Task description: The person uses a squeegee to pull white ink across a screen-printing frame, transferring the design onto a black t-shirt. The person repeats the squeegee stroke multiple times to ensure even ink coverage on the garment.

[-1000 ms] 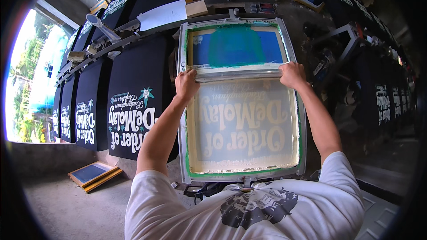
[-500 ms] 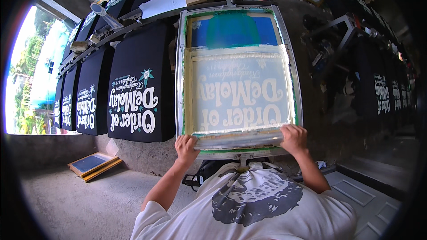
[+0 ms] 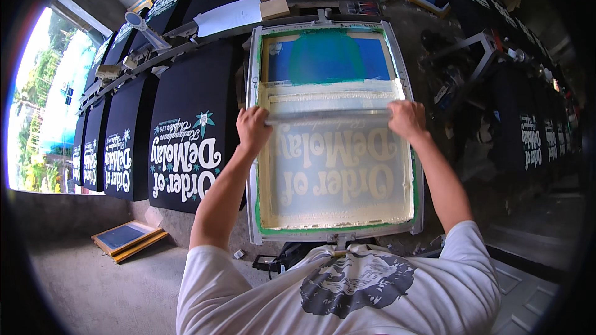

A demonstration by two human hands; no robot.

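Observation:
A long metal-coloured squeegee (image 3: pixel 329 115) lies crosswise over the upper part of a screen-printing frame (image 3: pixel 252 192). My left hand (image 3: pixel 252 128) is closed round its left end. At the other end my right hand (image 3: pixel 406 118) grips it in the same way. Below the squeegee, the pale mesh (image 3: pixel 338 161) carries an upside-down lettering design, and cream-coloured ink rims its edges. Beyond it, the frame's far part is blue with a green patch (image 3: pixel 320 56). What lies under the screen is mostly hidden.
Black shirts (image 3: pixel 192 90) with white and green prints stand in rows at the left, far and right sides. A white sheet (image 3: pixel 230 17) and a handled tool (image 3: pixel 146 30) rest along the rail. Wooden-framed screens (image 3: pixel 129 234) lie on the floor at lower left.
Both hands have moved the squeegee away from me, from the screen's near edge to its upper part. My arms are stretched further forward, and the view has shifted slightly.

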